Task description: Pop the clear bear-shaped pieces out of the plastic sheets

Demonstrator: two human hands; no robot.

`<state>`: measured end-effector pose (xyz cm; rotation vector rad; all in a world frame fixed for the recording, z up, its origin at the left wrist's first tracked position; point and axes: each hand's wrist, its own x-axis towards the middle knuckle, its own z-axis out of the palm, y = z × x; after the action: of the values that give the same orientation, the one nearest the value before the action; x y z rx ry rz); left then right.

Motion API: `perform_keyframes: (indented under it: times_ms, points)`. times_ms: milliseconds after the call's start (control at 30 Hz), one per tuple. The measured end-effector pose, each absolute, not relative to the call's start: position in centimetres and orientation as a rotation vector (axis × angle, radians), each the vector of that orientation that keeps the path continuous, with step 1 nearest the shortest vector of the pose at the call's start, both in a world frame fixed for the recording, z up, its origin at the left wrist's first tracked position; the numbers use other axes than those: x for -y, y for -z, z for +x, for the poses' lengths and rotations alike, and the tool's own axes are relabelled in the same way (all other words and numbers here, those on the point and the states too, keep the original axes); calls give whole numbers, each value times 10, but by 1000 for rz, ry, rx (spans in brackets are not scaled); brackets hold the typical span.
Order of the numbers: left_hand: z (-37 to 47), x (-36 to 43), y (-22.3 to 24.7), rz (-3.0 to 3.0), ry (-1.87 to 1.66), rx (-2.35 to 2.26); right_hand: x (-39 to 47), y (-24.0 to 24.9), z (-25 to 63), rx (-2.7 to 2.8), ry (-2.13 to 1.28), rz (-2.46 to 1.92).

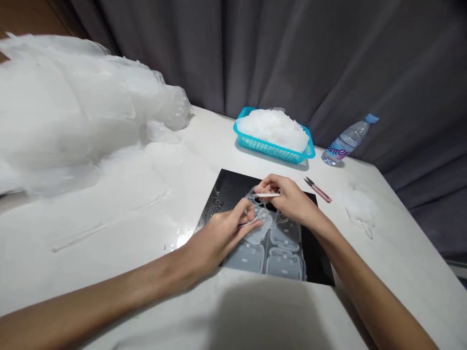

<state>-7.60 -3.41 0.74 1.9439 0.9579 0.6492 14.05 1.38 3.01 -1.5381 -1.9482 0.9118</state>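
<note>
Over a black mat (pixel 233 182), my left hand (pixel 228 226) is closed in a pinch on a translucent molded plastic piece (pixel 260 231). My right hand (pixel 282 194) is closed just beyond it, with a slim white tool (pixel 268 195) between its fingers; its exact kind is unclear. Thin clear plastic strips loop between both hands, and the right fingertips hide where they end. Beneath the hands, several similar rounded, translucent grey plastic pieces (pixel 284 262) lie flat on the mat.
Behind the mat stands a turquoise basket (pixel 275 148) heaped with white translucent pieces. A water bottle (pixel 348 141) and pink-handled thread snips (pixel 318 189) are at right, near a clear plastic scrap (pixel 361 209). A large pile of translucent plastic (pixel 80 107) fills the left. Dark curtains hang behind.
</note>
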Motion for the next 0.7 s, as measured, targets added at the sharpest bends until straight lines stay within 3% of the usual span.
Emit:
perform_keyframes:
  times_ms: [333,700]
  points:
    - [-78,31,-13,1854,-830,-961,-1,-73,172,2159,-1302,-1252]
    - [-80,33,-14,1795,-890,-972,1,-72,170,2067,-1354,-1141]
